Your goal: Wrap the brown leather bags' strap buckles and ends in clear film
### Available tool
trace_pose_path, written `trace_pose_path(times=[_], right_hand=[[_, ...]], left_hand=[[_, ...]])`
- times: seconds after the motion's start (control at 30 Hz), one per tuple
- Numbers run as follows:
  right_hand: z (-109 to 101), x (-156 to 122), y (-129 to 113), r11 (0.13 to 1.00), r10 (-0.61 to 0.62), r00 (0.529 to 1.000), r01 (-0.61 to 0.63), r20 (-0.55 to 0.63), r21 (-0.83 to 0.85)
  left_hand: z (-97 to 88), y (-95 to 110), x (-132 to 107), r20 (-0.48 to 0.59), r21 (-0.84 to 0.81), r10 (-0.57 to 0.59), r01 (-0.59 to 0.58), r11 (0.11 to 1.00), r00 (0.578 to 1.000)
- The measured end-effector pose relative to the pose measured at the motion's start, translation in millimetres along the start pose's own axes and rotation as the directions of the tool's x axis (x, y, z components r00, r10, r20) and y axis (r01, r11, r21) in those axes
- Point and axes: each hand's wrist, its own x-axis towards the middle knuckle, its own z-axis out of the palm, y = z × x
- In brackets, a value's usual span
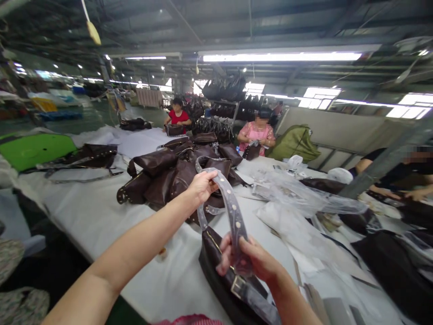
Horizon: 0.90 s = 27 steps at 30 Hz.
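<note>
Factory hall under long strip lights (280, 57), with a long desk (101, 225) covered in white sheeting running away from the person. Nearest, a dark brown leather handbag (214, 266) lies on the desk, with a metal buckle (238, 286) on a band at its near end. Rising from the bag is a studded strap (233, 216) in clear plastic, lifted in a loop above the desk. The left hand (203, 187) is closed around the upper part of the strap, its fingers curled out of sight behind it. The right hand (250, 257) grips lower down, pinching the strap between thumb and fingers, just above the bag.

Right of the hands, loose clear plastic bags (297, 194) spread across the desk, and a dark folded bag (392, 271) lies at the near right. Just beyond the hands sits a heap of brown leather bags (169, 176), with more brown bags and straps (88, 155) to the left, beside a bright green board (34, 151).

On the right, a co-worker in a black top (416, 195) handles dark material at the desk. Farther on, a co-worker in a pink top (257, 135) works on a small bag, beside a green sack (294, 144). Beyond, a co-worker in a red top (177, 118) sits before racks of dark bags (223, 90).
</note>
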Motion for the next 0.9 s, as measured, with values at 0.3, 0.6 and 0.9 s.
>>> trace_pose_path(times=[0.3, 0.6, 0.9], right_hand=[[-29.3, -77.1, -0.9, 0.967, -0.099, 0.885, 0.194, -0.455, 0.168], [-14.6, -58.7, -36.7, 0.945, -0.142, 0.832, 0.276, -0.537, 0.178], [-16.2, -75.6, -25.7, 0.948, -0.087, 0.908, 0.202, -0.410, 0.245]], left_hand=[[-24.0, -6.1, 17.9, 0.059, 0.324, -0.172, 0.144, 0.935, 0.983], [22.3, -33.1, -58.6, 0.966, 0.258, 0.084, -0.919, -0.298, 0.244], [38.5, -62.3, -17.4, 0.905, 0.378, -0.060, -0.861, -0.340, 0.421]])
